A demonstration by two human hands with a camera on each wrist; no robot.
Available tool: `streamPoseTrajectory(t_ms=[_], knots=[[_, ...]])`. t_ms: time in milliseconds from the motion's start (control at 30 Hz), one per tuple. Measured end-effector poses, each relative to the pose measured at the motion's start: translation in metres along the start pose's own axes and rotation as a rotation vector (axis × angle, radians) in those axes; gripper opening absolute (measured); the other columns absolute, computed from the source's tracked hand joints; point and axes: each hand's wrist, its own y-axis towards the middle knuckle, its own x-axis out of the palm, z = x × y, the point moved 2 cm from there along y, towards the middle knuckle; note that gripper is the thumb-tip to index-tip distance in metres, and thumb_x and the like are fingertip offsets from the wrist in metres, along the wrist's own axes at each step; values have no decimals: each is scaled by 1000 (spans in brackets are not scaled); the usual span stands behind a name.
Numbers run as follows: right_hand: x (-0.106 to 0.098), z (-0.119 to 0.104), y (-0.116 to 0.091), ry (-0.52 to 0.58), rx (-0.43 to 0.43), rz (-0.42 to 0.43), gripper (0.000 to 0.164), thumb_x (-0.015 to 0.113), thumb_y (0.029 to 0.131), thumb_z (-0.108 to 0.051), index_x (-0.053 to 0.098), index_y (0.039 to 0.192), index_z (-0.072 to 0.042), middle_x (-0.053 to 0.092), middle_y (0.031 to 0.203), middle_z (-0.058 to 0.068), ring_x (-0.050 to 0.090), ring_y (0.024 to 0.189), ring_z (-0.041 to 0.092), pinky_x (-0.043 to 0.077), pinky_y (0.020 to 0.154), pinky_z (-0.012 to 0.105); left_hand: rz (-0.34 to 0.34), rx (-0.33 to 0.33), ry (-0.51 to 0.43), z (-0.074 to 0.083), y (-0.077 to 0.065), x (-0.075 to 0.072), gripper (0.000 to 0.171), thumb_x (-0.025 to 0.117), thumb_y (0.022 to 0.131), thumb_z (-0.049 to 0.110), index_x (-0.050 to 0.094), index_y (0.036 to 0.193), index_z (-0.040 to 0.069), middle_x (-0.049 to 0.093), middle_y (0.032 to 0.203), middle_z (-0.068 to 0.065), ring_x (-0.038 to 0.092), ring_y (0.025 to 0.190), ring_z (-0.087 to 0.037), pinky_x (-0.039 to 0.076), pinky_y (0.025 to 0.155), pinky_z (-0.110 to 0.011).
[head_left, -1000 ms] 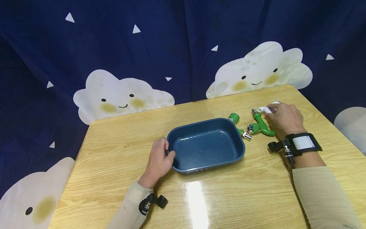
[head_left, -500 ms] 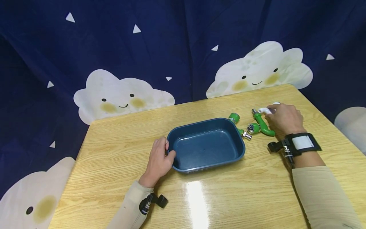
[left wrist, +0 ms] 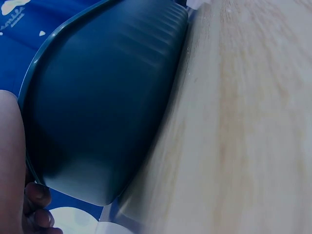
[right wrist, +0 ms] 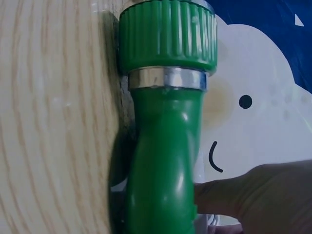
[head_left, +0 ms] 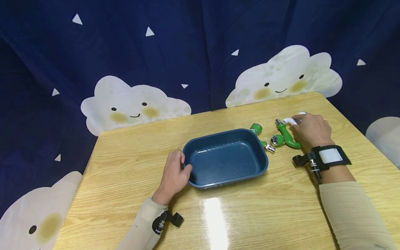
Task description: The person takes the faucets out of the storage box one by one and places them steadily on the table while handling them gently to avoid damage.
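Observation:
My left hand [head_left: 173, 173] grips the near-left end of a dark blue plastic basin [head_left: 225, 183], thumb over the rim and fingers outside. In the left wrist view, the basin's outer wall [left wrist: 102, 97] fills much of the picture, with curled fingertips [left wrist: 38, 195] at its edge. At the right, my right hand [head_left: 313, 129] holds a white tap with a curved spout [head_left: 290, 121]; the palm and fingers hide most of its body. Just left of that hand lies a green tap [head_left: 285, 136] with a metal-ringed knob. It looms large and close in the right wrist view.
Another green tap [head_left: 256, 128] lies against the basin's right end, partly hidden by it, with its metal outlet [head_left: 269, 148] poking out. Wooden tabletop [head_left: 131, 159] surrounds everything. A dark blue curtain [head_left: 168, 52] with cloud faces hangs behind the far edge.
The white spout's open end has shifted slightly toward the green tap's metal tip. Both hands and the basin stay where they were.

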Motion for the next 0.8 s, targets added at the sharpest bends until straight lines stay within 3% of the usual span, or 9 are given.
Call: streamPoseTrajectory(t_ms=[800], knots=[[1,-2,-2,5,-17,11,46,67,96,-27,64,137,-6,65,126,35,62,102,59,49,70,61,-8,1,10,-1,0,0,14,57,81,8,43,83,8,34,76,0,37,79,-17,28,71,-28]])
